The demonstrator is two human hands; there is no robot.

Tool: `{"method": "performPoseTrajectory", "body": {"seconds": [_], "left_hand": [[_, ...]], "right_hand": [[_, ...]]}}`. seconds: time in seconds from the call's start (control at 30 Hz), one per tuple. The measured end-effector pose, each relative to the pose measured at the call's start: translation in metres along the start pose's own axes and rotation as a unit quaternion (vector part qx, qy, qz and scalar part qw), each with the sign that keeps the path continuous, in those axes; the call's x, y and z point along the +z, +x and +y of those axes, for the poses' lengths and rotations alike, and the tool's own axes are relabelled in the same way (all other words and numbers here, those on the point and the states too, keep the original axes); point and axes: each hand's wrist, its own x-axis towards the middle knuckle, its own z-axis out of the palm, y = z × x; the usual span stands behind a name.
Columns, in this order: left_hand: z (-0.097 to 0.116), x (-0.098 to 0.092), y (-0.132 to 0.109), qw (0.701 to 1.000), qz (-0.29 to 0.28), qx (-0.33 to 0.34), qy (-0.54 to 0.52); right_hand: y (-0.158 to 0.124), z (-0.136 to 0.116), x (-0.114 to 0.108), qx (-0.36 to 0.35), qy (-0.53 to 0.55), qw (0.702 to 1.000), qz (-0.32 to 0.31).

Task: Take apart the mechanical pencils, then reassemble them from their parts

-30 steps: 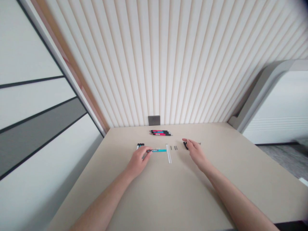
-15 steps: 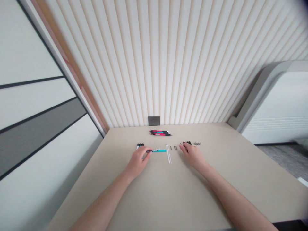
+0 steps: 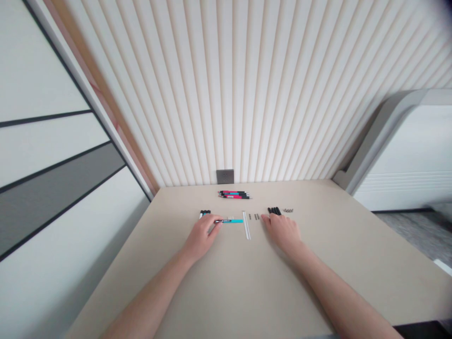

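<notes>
The right hand [image 3: 283, 231] has come down and slid toward the middle of the table since the earlier frame, and a short row of black pen barrels [image 3: 274, 211] now shows just past its fingers. It lies open and low with the fingers spread, and nothing shows in its grip. The left hand [image 3: 200, 239] is closed in a narrow pinch on a teal pen [image 3: 231, 221]. The pen lies flat and level on the beige table [image 3: 247, 287], its dark front section and teal barrel running rightward from the fingers. The end inside the fingers is hidden.

Just right of the teal barrel, two thin white rods [image 3: 246, 225] lie side by side, running away from the person. Between them and the right hand's fingertips sit small dark pieces [image 3: 253, 216], too small to make out. Tiny pale pieces [image 3: 230, 217] lie just above the pen, also hard to identify. Short pen parts with dark and white ends [image 3: 205, 213] sit just past the left hand's knuckles. Grey bits [image 3: 288, 210] lie right of the black barrels. Farther back, a bundle of pink and teal pens [image 3: 233, 194] lies near the ribbed wall [image 3: 247, 94], below a grey wall socket [image 3: 225, 176].
</notes>
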Motion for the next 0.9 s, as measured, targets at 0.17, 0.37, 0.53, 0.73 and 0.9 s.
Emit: {"method": "performPoseTrajectory", "body": {"seconds": [0.17,0.37,0.53,0.73,0.9], "left_hand": [[0.001,-0.001,0.000,1.000,-0.002,-0.001,0.001],[0.001,-0.001,0.000,1.000,-0.007,-0.005,0.002],[0.003,-0.002,0.001,1.000,-0.005,-0.004,0.005],[0.006,-0.003,0.001,1.000,-0.004,-0.006,0.008],[0.005,-0.004,0.002,1.000,-0.009,-0.006,0.007]], "right_hand": [[-0.002,0.003,-0.004,-0.011,0.008,1.000,0.002],[0.002,0.020,-0.010,-0.012,0.024,1.000,0.016],[0.003,0.021,-0.010,-0.035,0.033,0.999,0.016],[0.003,0.012,-0.005,-0.073,0.035,0.997,0.017],[0.008,0.008,0.000,-0.054,0.015,0.998,0.031]]}}
